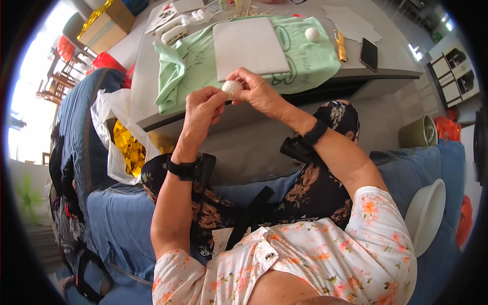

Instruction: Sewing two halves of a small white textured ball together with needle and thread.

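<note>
A small white ball with a textured, wound-looking surface is held above the table's front edge. My right hand grips it from the right, between thumb and fingers. At its lower left side, the pinched thumb and forefinger of my left hand meet the ball; anything thin between those fingertips is too small to make out. Just beyond lies a flat whitish board or stack of sheets on a light green printed cloth. Another white textured ball rests on the cloth's right part.
On the grey table are a yellow-handled tool, a dark phone and white paper. A white plastic bag holding gold foil stands at the left by the blue sofa. A pale basin leans at right.
</note>
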A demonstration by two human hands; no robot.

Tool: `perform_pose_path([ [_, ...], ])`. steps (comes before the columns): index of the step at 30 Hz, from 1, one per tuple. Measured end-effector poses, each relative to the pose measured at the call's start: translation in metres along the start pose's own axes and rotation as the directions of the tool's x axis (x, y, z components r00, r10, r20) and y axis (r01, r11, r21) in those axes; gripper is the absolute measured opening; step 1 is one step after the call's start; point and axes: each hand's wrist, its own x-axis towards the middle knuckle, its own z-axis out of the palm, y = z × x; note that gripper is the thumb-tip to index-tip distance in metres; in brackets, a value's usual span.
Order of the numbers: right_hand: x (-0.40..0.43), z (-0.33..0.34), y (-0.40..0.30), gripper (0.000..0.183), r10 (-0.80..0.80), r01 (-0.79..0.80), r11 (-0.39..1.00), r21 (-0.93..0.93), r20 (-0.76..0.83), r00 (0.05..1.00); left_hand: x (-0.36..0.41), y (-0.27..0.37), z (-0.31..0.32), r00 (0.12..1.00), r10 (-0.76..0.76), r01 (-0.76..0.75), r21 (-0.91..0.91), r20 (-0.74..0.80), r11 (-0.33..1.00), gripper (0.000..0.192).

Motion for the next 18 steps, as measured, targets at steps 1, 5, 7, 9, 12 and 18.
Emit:
perform_pose_path([
  [1, -0.002, -0.001, 0.0, 0.025, 0.025, -0.025, 0.999, -0.043, 0.011, 1.0, 0.001, -0.001, 0.001, 1.0, 0.007, -0.007, -0.001, 0.017, 1.0, 0.017],
  [5, -0.004, -0.002, -0.004, 0.025, 0.078, -0.068, 0.989, -0.131, 0.076, 0.994, 0.003, -0.005, 0.001, 0.999, 0.022, -0.023, 0.039, 0.023, 0.999, 0.016],
  [7, -0.005, -0.003, -0.009, 0.028, 0.143, -0.125, 0.978, -0.166, 0.106, 0.984, 0.003, -0.005, 0.001, 1.0, 0.023, -0.024, 0.054, 0.017, 0.998, 0.016],
  [9, -0.004, -0.004, -0.003, 0.032, 0.149, -0.13, 0.985, -0.117, 0.168, 0.974, 0.001, -0.005, 0.0, 1.0, 0.016, -0.018, 0.106, 0.014, 0.994, 0.017],
  [12, -0.001, -0.007, 0.005, 0.034, 0.023, 0.0, 0.993, -0.114, 0.202, 0.979, -0.002, 0.001, 0.001, 1.0, 0.027, -0.026, 0.161, -0.008, 0.987, 0.018],
  [18, -0.004, -0.011, -0.008, 0.032, 0.16, -0.118, 0.973, -0.2, 0.21, 0.965, 0.004, -0.005, -0.001, 0.995, 0.083, -0.091, 0.191, 0.048, 0.977, 0.02],
])
